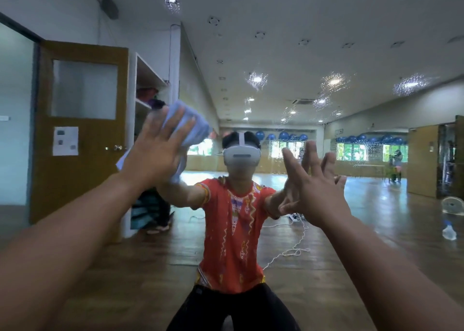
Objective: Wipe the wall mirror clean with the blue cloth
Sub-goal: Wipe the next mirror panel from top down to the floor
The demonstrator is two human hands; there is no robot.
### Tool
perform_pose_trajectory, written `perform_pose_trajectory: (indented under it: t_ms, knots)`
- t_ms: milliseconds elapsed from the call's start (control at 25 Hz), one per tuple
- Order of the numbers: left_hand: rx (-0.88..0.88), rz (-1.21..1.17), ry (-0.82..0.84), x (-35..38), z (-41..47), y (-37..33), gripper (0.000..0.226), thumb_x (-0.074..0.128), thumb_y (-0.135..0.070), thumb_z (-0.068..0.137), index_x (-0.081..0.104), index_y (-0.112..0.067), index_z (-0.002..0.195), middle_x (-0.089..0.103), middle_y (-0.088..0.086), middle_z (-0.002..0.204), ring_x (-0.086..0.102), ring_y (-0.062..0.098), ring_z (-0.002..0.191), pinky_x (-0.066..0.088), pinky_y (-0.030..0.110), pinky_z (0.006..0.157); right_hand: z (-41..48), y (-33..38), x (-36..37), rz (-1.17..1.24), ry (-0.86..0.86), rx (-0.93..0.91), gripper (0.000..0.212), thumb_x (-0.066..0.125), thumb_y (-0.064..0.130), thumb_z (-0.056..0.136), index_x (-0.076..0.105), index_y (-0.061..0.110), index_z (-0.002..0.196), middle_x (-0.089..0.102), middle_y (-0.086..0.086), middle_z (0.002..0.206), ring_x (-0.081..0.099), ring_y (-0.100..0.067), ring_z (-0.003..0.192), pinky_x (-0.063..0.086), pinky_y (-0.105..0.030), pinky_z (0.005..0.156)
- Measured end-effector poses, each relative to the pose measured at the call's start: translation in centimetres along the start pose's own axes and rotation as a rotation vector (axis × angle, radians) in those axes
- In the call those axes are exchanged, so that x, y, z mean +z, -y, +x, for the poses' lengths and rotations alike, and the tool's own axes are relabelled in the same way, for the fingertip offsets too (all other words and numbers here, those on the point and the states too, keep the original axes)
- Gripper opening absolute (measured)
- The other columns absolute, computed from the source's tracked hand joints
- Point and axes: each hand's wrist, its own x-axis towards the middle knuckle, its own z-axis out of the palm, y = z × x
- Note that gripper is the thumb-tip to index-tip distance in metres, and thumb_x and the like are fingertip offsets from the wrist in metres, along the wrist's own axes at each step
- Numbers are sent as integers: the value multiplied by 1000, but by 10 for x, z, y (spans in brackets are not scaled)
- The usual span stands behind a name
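Note:
The wall mirror (326,54) fills nearly the whole view and carries patches of water droplets in its upper part. My left hand (155,150) presses the light blue cloth (193,127) flat against the glass at left of centre, fingers straight and spread. My right hand (316,187) rests flat on the mirror at right of centre with spread fingers, meeting its own reflection. It holds nothing. My reflection kneels in a red patterned shirt between both arms.
Reflected in the glass are a wooden door (82,130) and white shelves (148,100) at left, a wooden floor with a white cord (288,250), a spray bottle (449,231) and a small fan (453,205) at right.

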Motion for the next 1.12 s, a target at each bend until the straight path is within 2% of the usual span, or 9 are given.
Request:
perform_pose_trajectory:
  t_ms: [120, 280, 400, 560, 680, 800, 960, 1040, 1120]
  knots:
    - [-209, -98, -9, 1, 68, -49, 68, 40, -26, 101, 8, -22, 161, -3, 10, 168, -2, 39, 154, 4, 51, 122, -1, 0, -4, 12, 8, -6, 138, 92, 43, 67, -16, 60, 151, -48, 12, 155, -34, -41, 148, 6, -75, 116]
    - [-126, -72, -52, 15, 78, -109, 75, 48, -21, 96, 9, -23, 161, 5, 9, 169, 3, 36, 154, 3, 46, 122, -5, -2, -5, 20, -3, -35, 136, 88, 51, 70, -18, 52, 154, -45, 11, 157, -31, -39, 150, 6, -73, 117]
    - [-150, -118, -61, 15, 76, -110, 75, 50, -23, 95, 13, -23, 160, 9, 7, 168, 6, 34, 154, 10, 47, 122, -8, -11, -8, -25, -49, -68, 131, 82, 56, 75, -21, 46, 155, -41, 7, 160, -26, -39, 152, 11, -69, 119]
    - [-165, -178, -25, 11, 75, -110, 68, 42, -32, 99, 15, -24, 160, 6, 4, 169, 3, 30, 155, 8, 46, 124, -7, -32, -23, -201, -108, -93, 125, 74, 59, 80, -21, 38, 157, -37, -1, 163, -23, -44, 152, 10, -64, 123]
    - [-182, -155, -14, 10, 75, -111, 64, 33, -38, 101, 13, -25, 160, 5, 3, 169, 2, 28, 155, 8, 45, 125, -6, -47, -21, -153, -2, -32, 139, 85, 54, 72, -27, 42, 154, -44, 3, 159, -27, -46, 149, 3, -69, 120]
    - [-253, -127, -23, 9, 80, -117, 63, 33, -36, 100, 17, -25, 160, 7, 3, 169, 3, 28, 155, 7, 46, 124, -3, -55, -14, -114, 24, -32, 155, 92, 55, 59, -34, 47, 149, -51, 9, 153, -35, -42, 146, -1, -68, 118]
    - [-355, -145, -8, 2, 114, -129, 63, 34, -34, 103, 10, -26, 161, 0, 3, 169, -2, 30, 155, 2, 46, 125, -1, -56, -13, -102, 18, -24, 157, 93, 56, 56, -33, 49, 149, -50, 11, 154, -37, -39, 146, -1, -66, 119]
    - [-280, -147, -8, -1, 136, -139, 63, 37, -33, 103, 12, -26, 161, 2, 4, 169, 0, 33, 155, 3, 46, 124, 0, -57, -13, -96, 10, -34, 156, 93, 56, 56, -32, 50, 149, -50, 12, 153, -36, -38, 147, 0, -66, 120]
    - [-17, -116, -35, -1, 144, -151, 63, 45, -30, 100, 25, -24, 159, 15, 7, 168, 12, 36, 153, 11, 49, 122, -1, -58, -12, -94, -1, -38, 156, 93, 57, 56, -31, 50, 149, -50, 12, 153, -34, -38, 148, 1, -66, 120]
